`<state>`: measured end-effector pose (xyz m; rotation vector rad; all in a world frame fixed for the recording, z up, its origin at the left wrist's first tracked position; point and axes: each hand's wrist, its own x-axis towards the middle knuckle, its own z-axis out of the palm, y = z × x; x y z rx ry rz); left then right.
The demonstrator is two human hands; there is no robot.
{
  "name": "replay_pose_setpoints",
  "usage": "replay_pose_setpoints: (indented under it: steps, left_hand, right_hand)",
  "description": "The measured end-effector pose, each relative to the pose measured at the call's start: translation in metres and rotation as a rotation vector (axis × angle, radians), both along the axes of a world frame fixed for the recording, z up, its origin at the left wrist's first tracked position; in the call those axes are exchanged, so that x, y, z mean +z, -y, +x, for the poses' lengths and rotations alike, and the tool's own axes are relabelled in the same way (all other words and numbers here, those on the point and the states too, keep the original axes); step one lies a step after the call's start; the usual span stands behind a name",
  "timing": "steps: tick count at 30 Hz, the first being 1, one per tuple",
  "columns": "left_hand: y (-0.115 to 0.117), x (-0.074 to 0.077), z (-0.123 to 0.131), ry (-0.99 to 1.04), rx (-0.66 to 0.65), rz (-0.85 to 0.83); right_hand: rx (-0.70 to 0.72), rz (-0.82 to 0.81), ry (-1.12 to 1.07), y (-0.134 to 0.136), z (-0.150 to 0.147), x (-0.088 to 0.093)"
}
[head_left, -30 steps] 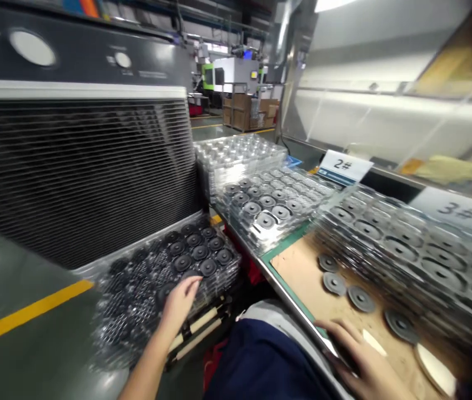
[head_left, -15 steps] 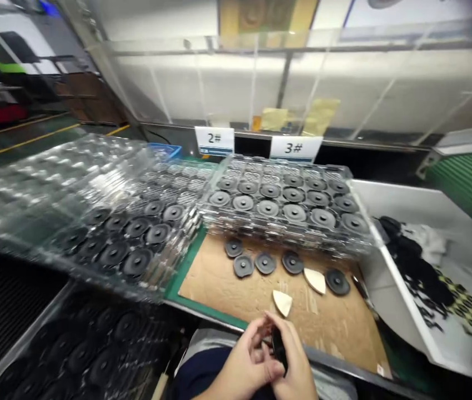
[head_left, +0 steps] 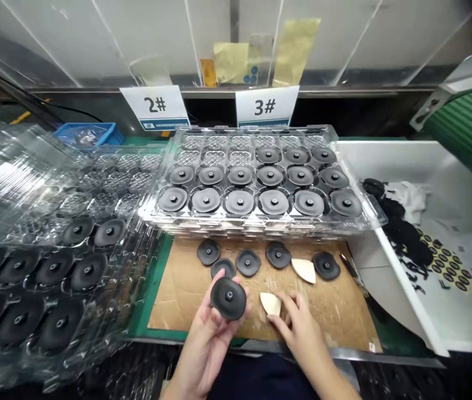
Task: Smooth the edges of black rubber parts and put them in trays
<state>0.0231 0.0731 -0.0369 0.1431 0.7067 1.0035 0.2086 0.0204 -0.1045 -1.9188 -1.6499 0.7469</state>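
My left hand (head_left: 206, 333) holds a black rubber disc (head_left: 228, 298) up on its fingertips, with the disc's central boss facing me. My right hand (head_left: 300, 325) rests on a cardboard sheet (head_left: 177, 297), its fingertips against a cream wedge-shaped piece (head_left: 270, 304). A second cream wedge (head_left: 304, 270) lies farther back. Several black discs (head_left: 248, 263) lie loose on the cardboard just beyond my hands. A clear plastic tray (head_left: 256, 222) holds rows of similar discs, and its back left cells show no disc.
Left of the cardboard, stacked clear trays (head_left: 78, 230) hold more discs. A white bin (head_left: 406, 158) at right contains black scraps and a perforated sheet (head_left: 448, 272). Signs marked 2# (head_left: 155, 107) and 3# (head_left: 265, 105) stand behind, near a blue crate (head_left: 88, 135).
My view has swung from the left toward the cardboard. My hands, together around a black disc before, have parted. My left hand holds the disc up, and my right hand has reached the wedge.
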Motion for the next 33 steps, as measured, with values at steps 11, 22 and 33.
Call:
replay_pose_setpoints:
  steps: [11,22,33]
  left_hand:
    - [-0.024,-0.005,0.006,-0.038,-0.071,-0.058]
    - [-0.024,0.002,-0.002,-0.219,-0.117,-0.035]
    - [-0.029,0.03,0.011,-0.205,-0.229,-0.054]
  right_hand:
    - [-0.063,0.06,-0.2,-0.052,-0.015,0.049]
    - [0.331,0.076,-0.373,-0.088,-0.051,0.125]
    - [0.263,0.242,-0.364,-0.077,-0.042,0.144]
